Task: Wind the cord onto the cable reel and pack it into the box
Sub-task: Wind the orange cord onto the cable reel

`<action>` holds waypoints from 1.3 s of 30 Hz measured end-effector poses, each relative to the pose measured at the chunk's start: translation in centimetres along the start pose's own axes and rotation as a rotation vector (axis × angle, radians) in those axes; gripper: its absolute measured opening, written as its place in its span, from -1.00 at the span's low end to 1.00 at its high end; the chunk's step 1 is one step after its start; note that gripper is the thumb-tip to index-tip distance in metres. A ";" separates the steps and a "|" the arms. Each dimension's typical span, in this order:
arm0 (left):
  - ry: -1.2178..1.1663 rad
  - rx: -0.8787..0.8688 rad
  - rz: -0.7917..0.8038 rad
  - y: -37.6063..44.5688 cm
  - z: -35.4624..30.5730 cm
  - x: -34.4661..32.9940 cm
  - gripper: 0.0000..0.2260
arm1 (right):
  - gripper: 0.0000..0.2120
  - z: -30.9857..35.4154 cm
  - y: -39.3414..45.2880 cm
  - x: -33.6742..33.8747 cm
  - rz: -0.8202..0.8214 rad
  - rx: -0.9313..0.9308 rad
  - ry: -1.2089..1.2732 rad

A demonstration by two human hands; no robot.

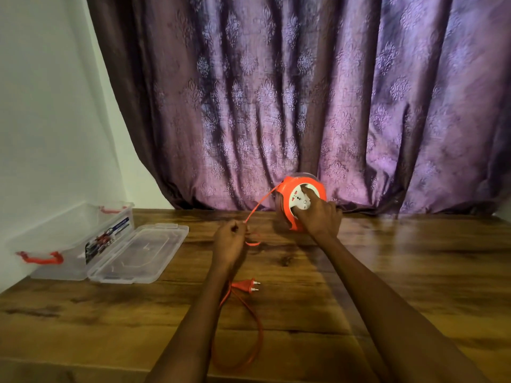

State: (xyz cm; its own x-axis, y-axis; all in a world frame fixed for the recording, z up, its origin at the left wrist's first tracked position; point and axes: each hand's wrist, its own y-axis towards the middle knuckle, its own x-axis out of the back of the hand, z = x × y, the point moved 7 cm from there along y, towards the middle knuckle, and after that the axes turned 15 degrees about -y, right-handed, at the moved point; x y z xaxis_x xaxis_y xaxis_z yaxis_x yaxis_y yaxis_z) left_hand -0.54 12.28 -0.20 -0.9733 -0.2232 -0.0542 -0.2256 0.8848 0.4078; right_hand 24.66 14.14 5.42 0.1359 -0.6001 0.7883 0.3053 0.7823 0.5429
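An orange cable reel (287, 194) with a white socket face stands on edge at the far side of the wooden table (401, 272), against the curtain. My right hand (318, 217) grips its front, with fingers on the white face. My left hand (231, 239) pinches the orange cord (258, 207), which runs taut from the hand up to the reel. More cord loops loosely on the table below my left forearm (255, 335) and ends in an orange two-pin plug (246, 286). The clear plastic box (74, 244) sits open at the left.
The box's clear lid (138, 252) lies flat on the table beside the box, and red handles show at both ends of the box. A purple patterned curtain (304, 92) hangs behind the table. A white wall stands at the left.
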 end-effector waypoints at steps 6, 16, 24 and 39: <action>0.414 -0.186 -0.002 -1.0 -1.2 0.0 -0.71 | -0.39 1.2 0.0 0.2 -0.058 0.066 -0.097; 0.339 -0.871 0.258 -4.0 -6.6 -3.8 -0.86 | -0.41 3.6 -0.6 0.8 -0.218 0.304 -0.349; -0.144 0.007 0.226 -1.6 0.0 -4.6 -0.79 | -0.41 4.5 -1.5 2.2 -0.263 0.359 -0.345; -0.501 0.057 -0.046 -1.1 0.9 -3.9 -0.72 | -0.37 4.8 -2.7 -0.3 0.175 -0.119 0.282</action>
State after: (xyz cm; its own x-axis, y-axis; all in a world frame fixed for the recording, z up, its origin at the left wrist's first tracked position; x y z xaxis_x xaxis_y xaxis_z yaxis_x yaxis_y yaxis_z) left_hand 3.51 12.54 -1.28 -0.8602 -0.0505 -0.5074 -0.2568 0.9026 0.3456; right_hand 19.32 13.02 5.12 0.4456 -0.4937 0.7468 0.3595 0.8627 0.3558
